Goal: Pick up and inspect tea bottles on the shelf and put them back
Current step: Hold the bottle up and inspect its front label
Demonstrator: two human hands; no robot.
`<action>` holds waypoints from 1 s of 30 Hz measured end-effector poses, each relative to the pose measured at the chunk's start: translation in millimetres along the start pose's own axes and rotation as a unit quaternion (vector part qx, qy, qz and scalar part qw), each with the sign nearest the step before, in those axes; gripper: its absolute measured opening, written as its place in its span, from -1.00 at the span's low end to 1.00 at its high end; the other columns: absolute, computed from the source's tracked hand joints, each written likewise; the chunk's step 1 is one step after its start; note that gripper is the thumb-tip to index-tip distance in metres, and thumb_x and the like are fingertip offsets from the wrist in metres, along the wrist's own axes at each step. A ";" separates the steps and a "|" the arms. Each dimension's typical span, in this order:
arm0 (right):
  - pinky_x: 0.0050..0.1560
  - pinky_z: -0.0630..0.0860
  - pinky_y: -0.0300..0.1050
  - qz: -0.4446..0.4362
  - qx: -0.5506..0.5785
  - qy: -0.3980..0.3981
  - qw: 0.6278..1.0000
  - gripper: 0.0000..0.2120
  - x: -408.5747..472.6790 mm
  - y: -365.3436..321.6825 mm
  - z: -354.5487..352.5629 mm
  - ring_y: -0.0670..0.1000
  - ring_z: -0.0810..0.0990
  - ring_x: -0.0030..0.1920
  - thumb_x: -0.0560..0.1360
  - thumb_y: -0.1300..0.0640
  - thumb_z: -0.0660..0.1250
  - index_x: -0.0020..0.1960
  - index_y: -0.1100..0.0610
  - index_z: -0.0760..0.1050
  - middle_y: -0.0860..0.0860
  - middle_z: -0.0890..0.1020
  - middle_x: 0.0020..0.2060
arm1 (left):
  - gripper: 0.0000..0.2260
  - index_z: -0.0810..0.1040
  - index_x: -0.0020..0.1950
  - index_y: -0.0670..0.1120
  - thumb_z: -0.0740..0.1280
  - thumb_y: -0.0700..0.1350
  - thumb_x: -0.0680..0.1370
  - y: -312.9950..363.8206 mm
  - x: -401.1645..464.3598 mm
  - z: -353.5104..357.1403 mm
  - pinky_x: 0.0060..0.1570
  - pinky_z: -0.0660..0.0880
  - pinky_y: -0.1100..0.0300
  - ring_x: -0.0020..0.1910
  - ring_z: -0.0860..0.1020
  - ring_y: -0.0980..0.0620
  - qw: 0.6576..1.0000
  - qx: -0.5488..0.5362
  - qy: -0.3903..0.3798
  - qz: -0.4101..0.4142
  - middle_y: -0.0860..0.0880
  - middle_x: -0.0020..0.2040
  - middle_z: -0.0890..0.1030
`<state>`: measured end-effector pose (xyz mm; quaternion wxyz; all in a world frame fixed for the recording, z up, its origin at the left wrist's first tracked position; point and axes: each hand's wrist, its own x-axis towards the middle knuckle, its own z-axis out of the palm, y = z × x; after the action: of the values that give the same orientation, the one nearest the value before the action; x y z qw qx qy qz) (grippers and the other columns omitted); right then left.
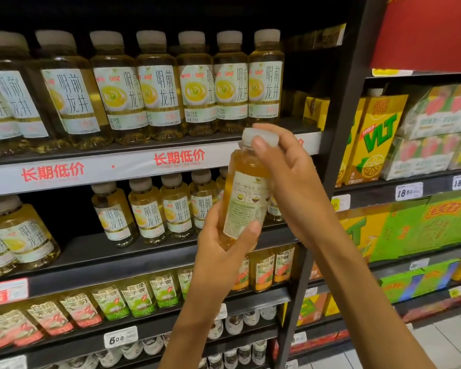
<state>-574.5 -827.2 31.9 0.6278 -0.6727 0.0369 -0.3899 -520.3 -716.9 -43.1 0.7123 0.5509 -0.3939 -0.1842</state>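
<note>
Tea bottle [244, 198], back label shown, is gripped low by left hand [224, 251]; white cap [260, 138] is pinched by right hand [288, 177], w/ shelf [144, 166] behind.

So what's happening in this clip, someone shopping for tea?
A person stands at a store shelf of bottled tea, holding one tea bottle off the shelf in both hands. The left hand grips its lower body; the right hand pinches the white cap. The back label faces the camera, so it is being inspected, not yet returned.
</note>
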 end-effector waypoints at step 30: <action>0.09 0.57 -0.10 0.069 0.164 -0.073 0.981 -0.58 6.9 20.5 -11.7 0.10 0.63 0.14 0.63 -0.12 0.01 0.29 0.05 0.48 0.07 0.68 0.05 | -0.68 0.59 0.08 0.31 0.40 0.21 0.34 -15.2 -5.4 -3.4 -0.04 0.50 0.43 0.14 0.59 0.18 0.991 -0.063 -0.066 -0.094 0.14 0.12 0.66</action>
<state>-567.4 -844.7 16.2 0.7559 -0.5830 -0.0270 -0.2966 -518.4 -716.0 -59.5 0.6978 0.5259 -0.3738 -0.3109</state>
